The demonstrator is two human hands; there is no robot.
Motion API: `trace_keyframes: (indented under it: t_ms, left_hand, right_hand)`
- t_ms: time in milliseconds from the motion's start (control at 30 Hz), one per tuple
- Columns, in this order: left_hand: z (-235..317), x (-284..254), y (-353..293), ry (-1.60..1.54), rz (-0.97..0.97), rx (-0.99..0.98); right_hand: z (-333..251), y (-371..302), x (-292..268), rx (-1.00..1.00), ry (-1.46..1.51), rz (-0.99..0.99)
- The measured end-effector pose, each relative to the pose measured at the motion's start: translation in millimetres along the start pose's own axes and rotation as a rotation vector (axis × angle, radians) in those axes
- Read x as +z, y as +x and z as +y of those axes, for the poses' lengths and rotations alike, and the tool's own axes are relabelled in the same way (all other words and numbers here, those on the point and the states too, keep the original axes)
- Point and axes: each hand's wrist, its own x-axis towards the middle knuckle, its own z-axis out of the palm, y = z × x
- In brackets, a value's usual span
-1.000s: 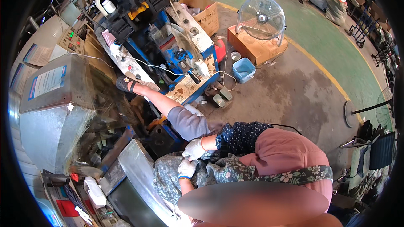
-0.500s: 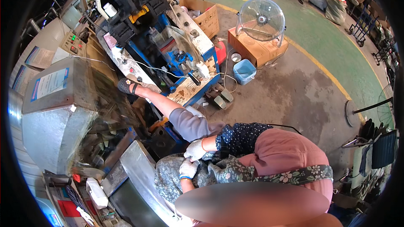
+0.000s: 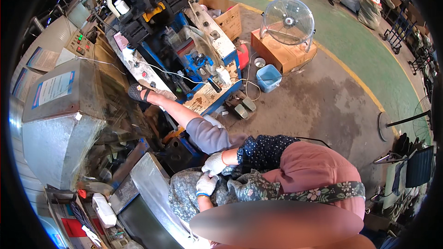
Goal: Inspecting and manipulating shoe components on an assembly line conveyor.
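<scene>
My right hand meets my left hand over the floral cloth on my lap.
Both wear pale gloves, likely for protection; the fingers curl inward, but I cannot tell whether they pinch anything. Resting low on the cloth probably steadies them. The cloth spreads beside the sloping metal sheet, perhaps shielding my clothes, while the fan stands on a carton, likely for height.

White gloves are noted on both hands; beneath them, grey floral fabric is recorded; beside them, a white-dotted navy sleeve; beyond, a light-blue bucket.
</scene>
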Motion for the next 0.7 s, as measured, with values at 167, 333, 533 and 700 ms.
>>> trace_keyframes:
  t_ms: [167,333,533,700]
  left_hand:
    - [1.2,-2.1,0.1,0.036,-0.033,-0.01]
    - [-0.1,-0.7,-1.1,0.032,0.006,0.002]
    - [5.0,-4.1,-3.6,0.006,-0.002,0.011]
    - [8.2,-5.6,-5.9,0.009,-0.014,-0.018]
  right_hand:
    - [0.3,-0.7,0.5,0.005,-0.004,0.019]
    - [1.3,0.8,1.3,0.017,-0.013,0.004]
    - [2.7,1.5,2.6,0.014,-0.009,0.003]
    - [3.5,1.4,4.4,-0.015,0.016,0.03]
